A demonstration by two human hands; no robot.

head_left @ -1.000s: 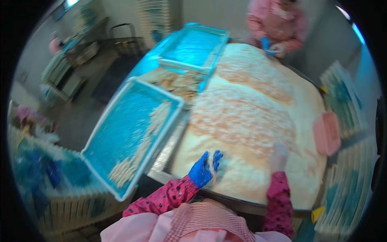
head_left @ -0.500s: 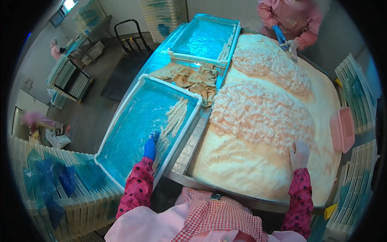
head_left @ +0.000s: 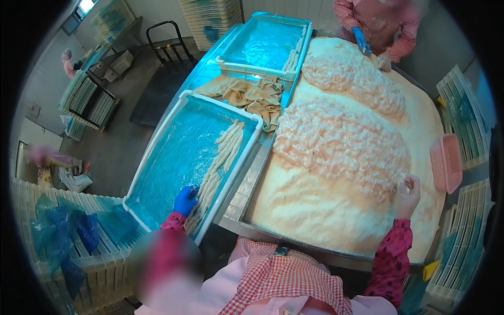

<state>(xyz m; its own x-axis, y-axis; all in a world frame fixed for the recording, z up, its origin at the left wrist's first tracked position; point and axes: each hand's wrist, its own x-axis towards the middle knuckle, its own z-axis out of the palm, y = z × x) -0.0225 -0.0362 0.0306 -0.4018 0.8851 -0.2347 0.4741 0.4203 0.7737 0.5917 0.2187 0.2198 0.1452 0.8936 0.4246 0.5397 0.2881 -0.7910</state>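
My left hand (head_left: 185, 200), in a blue glove, is inside the near white-rimmed tray (head_left: 140, 167), just left of a row of crumb-coated pale strips (head_left: 220, 157). Its fingers look slightly bent and apart, with nothing visible in them. My right hand (head_left: 408, 196), in a whitish glove, is held over the crumb bed (head_left: 304, 210) with its fingers curled closed. Something small and pinkish shows at the fingertips, too unclear to name. Beyond it lies the near mound of glistening pale pink raw meat pieces (head_left: 341, 144).
A second blue-lined tray (head_left: 262, 44) stands farther back, with a crumpled tan cloth (head_left: 257, 100) between. A pink basket (head_left: 446, 163) sits at the table's right edge. Across the table a co-worker (head_left: 375, 26) works. Stacked trays (head_left: 84, 252) stand at left.
My left hand has drawn back toward me along the strips. My right hand has left the mound's near edge, moving right, its fingers now turned up. The co-worker's hands have moved apart.
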